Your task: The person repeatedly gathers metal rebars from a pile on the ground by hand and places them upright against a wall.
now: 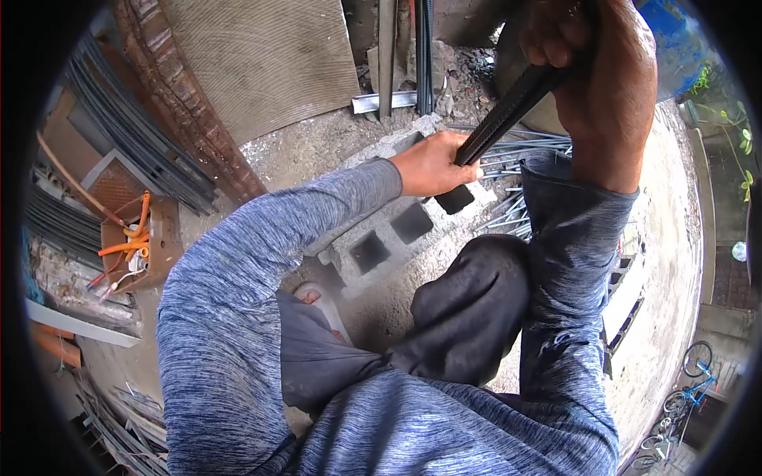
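Observation:
A dark, square-ended bar (508,109) with ridged sides slants up to the right in front of me. Near its lower end my left hand (435,164) is closed around it. My right hand (607,79) is raised at the upper right, its fingers wrapped round the upper part of the same bar. The bar's far end is hidden behind that hand. Under the lower end stands a grey concrete block (389,255) with square hollows, close to my bent knee (476,301). Several short thin metal rods (516,208) lie on the ground just right of my left hand.
Long dark rods (119,111) and a cardboard box (163,238) with orange tubes are at the left. A ridged panel (262,59) and upright bars (425,55) stand at the back. A blue drum (675,47) sits upper right; bicycles (698,389) are far right.

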The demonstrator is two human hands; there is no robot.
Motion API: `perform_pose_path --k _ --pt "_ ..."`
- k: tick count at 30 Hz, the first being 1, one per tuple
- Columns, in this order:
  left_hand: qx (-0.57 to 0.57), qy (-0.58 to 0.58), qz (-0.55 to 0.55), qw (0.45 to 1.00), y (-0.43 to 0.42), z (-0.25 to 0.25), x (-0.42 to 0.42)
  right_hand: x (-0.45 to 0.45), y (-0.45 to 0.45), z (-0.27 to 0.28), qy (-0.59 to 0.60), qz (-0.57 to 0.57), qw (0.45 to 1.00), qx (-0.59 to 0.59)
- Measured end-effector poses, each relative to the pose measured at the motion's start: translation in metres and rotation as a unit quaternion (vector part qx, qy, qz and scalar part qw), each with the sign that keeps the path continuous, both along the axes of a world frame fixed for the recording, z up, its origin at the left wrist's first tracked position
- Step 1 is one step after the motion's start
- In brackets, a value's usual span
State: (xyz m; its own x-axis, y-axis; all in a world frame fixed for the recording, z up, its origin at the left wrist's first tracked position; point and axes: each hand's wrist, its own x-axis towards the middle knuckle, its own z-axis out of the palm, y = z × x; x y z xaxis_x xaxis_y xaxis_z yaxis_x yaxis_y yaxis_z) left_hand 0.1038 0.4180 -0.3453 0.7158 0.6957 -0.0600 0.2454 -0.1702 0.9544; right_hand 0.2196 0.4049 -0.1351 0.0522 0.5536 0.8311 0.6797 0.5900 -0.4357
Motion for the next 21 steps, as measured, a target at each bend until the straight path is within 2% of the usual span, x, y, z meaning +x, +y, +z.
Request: perform_pose_path --k 2,3,5,6,8,9,10,11,12,13,14,15,16,17,18,21 --pt "-0.005 -0.003 -0.005 1.0 -0.002 -0.008 0.0 -0.008 -0.017 0.001 0.224 0.097 0.958 -0.148" --pt "-0.004 0.006 -0.005 1.0 -0.003 -0.012 0.0 0.001 -0.013 -0.013 0.303 0.212 0.92 -0.13" --pt "-0.004 0.025 -0.007 1.0 -0.004 -0.02 0.0 0.027 0.004 -0.035 0.351 0.406 0.835 -0.122" --pt "-0.003 0.025 -0.011 1.0 -0.004 -0.022 0.0 0.038 0.017 -0.036 0.325 0.484 0.801 -0.134" --pt "0.0 0.025 -0.02 0.999 -0.004 -0.025 0.002 0.05 0.016 -0.042 0.334 0.466 0.807 -0.141" --pt "0.003 0.036 -0.01 0.999 -0.005 -0.021 0.003 0.033 -0.004 -0.035 0.37 0.37 0.841 -0.136" --pt "-0.004 0.035 -0.009 0.999 -0.006 -0.02 0.003 0.029 -0.009 -0.033 0.319 0.288 0.895 -0.116" --pt "-0.009 0.035 -0.007 0.999 -0.006 -0.02 0.003 0.034 -0.001 -0.035 0.101 0.151 0.982 -0.044" --pt "-0.015 0.035 -0.005 0.999 -0.005 -0.019 0.003 0.038 0.006 -0.035 -0.135 -0.022 0.987 0.089" --pt "-0.035 0.042 -0.004 0.998 -0.004 -0.019 0.004 0.039 0.009 -0.037 -0.184 -0.074 0.973 0.115" --pt "-0.033 0.047 0.003 0.998 -0.006 -0.02 0.004 0.041 0.009 -0.041 -0.153 -0.057 0.982 0.094" --pt "-0.03 0.051 0.011 0.998 -0.008 -0.02 0.005 0.041 0.005 -0.044 -0.043 0.013 0.999 0.018" --pt "-0.022 0.053 0.023 0.998 -0.007 -0.019 0.006 0.039 0.003 -0.047 0.107 0.095 0.988 -0.054" --pt "-0.019 0.053 0.017 0.998 -0.006 -0.019 0.008 0.037 0.004 -0.045 0.219 0.15 0.959 -0.101" --pt "-0.012 0.054 0.021 0.998 -0.006 -0.021 0.009 0.038 0.008 -0.042 0.351 0.227 0.895 -0.153" --pt "-0.021 0.042 0.024 0.999 -0.009 -0.019 0.01 0.032 -0.002 -0.025 0.411 0.213 0.871 -0.167"
